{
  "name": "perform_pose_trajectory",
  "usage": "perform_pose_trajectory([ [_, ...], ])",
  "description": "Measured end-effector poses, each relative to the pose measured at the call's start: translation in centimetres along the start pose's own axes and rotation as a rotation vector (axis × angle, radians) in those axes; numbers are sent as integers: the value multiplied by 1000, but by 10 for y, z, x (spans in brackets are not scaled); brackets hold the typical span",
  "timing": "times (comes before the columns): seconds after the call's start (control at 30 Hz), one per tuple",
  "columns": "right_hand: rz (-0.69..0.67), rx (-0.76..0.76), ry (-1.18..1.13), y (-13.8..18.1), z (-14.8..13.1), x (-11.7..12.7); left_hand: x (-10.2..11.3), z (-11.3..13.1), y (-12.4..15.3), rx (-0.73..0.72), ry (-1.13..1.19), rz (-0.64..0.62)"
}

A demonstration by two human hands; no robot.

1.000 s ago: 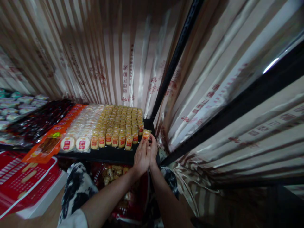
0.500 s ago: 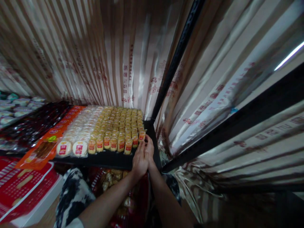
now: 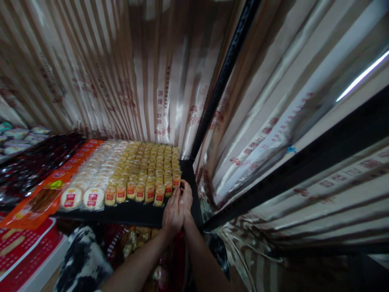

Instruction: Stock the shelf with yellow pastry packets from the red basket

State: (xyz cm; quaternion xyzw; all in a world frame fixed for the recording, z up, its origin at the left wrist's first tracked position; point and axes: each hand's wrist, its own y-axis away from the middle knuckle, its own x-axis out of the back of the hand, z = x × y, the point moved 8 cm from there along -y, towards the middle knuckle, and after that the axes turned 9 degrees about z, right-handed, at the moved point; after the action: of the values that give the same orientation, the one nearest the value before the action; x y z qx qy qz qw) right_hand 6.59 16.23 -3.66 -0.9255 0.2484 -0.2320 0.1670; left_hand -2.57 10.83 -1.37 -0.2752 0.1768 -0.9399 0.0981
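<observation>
Rows of small yellow wrapped pastries point(image 3: 142, 170) with red labels stand on a black shelf point(image 3: 133, 215). At the front right corner of these rows, my left hand point(image 3: 173, 211) and my right hand point(image 3: 187, 198) are pressed side by side. Their closed fingers are at the lower part of one wrapped pastry point(image 3: 176, 181), whose red label faces me. The fingertips are partly hidden behind the hands. Left of the yellow rows lie white round wrapped cakes point(image 3: 93, 198), also with red labels.
Further left are an orange snack packet point(image 3: 45, 200), dark shiny packets point(image 3: 36, 162) and white packets point(image 3: 22, 140). Below the shelf are a red basket point(image 3: 27, 243) and gold-wrapped goods point(image 3: 136, 239). A black post point(image 3: 209, 105) and striped curtains point(image 3: 258, 101) bound the right side.
The view has shifted a little, so the shelf and goods appear lower and further left. My hands stay together at the same corner pastry.
</observation>
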Motion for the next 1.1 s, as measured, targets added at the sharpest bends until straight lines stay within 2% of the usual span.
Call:
perform_pose_trajectory([
  [0.2,-46,15,51,-2,-3,-3,-6,-10,-5,113,-15,-42],
  [0.53,17,-117,-13,3,6,3,0,2,-1,27,-48,-21],
  [0.83,0,-15,-11,0,-2,1,-2,-2,0,61,-60,-27],
  [1.1,24,67,24,-2,-2,5,3,6,3,65,-28,-60],
])
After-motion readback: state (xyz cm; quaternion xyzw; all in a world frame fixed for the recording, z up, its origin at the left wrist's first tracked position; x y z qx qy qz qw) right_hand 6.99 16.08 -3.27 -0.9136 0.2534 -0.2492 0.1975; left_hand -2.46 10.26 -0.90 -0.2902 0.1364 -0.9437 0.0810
